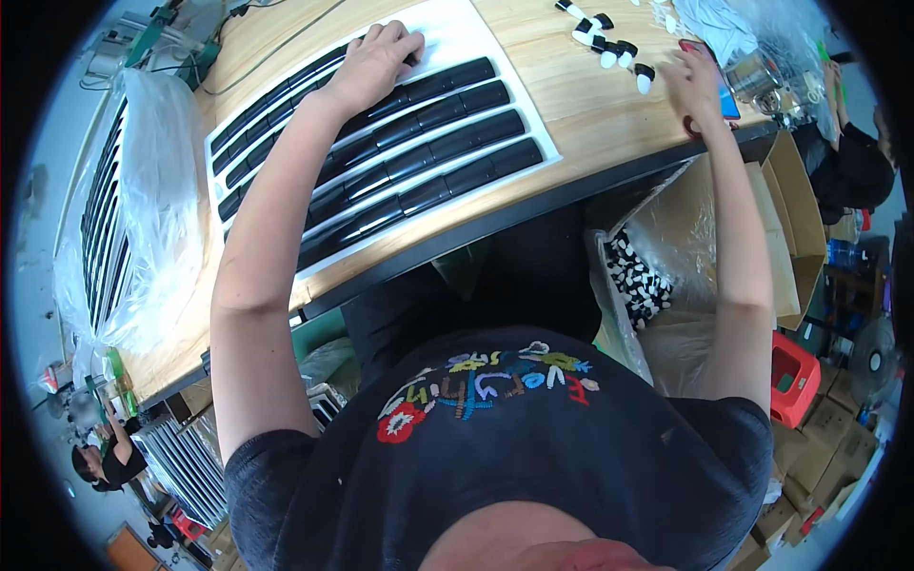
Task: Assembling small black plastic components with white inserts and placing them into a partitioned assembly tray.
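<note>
My left hand (379, 68) is closed around the end of a row of glossy black cylindrical caps, fingertips curled on a dark cap (412, 59). These caps lie in several parallel rows (409, 134) on a white tray (455, 27). At the table's right, my right hand (695, 88) is smeared by motion, so its grip cannot be made out. It is beside a phone (729, 103) with a blue screen. Left of this hand, loose small black-and-white pieces (609, 46) are scattered on the wooden table (562, 119).
An open cardboard box (681, 224) by my right side holds many small black-and-white pieces (636, 278). A plastic-wrapped tray (143, 209) stands at left. A metal cup (752, 76) and blue cloth (716, 27) are at far right. A red stool (795, 379) stands beyond the box.
</note>
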Motion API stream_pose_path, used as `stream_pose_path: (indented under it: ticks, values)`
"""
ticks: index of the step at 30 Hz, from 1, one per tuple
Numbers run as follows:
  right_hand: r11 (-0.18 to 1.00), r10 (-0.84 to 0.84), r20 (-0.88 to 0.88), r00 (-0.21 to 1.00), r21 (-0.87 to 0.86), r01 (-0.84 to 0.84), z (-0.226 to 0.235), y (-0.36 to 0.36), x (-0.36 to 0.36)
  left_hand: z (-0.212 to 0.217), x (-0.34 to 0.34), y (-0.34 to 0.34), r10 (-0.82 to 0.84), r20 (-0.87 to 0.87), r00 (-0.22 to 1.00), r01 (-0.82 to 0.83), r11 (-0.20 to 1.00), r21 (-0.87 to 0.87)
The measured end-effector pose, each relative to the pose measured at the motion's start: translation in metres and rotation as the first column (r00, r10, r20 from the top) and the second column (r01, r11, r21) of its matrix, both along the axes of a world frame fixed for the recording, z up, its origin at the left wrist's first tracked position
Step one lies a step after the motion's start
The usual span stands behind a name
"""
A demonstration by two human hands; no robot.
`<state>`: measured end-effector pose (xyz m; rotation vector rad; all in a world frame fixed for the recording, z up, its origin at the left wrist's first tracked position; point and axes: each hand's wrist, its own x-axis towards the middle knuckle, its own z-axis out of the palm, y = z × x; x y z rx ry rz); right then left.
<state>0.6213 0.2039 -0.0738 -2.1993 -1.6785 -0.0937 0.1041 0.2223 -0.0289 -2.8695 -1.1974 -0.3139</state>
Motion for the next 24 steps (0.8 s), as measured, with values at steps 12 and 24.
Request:
stream_pose_path:
  ticks: [12, 24]
  values:
    - [0.892, 0.452, -0.826, 0.338, 0.417, -0.173, 0.051, -0.096, -0.171, 0.016, 0.059, -0.135, 0.575, 0.801, 0.165, 0.319, 0.737, -0.595]
    - [0.863, 0.486, -0.679, 0.550, 0.473, -0.179, 0.019, -0.107, -0.218, -0.013, 0.026, -0.080, 0.249, 0.744, 0.620, -0.173, 0.968, -0.180]
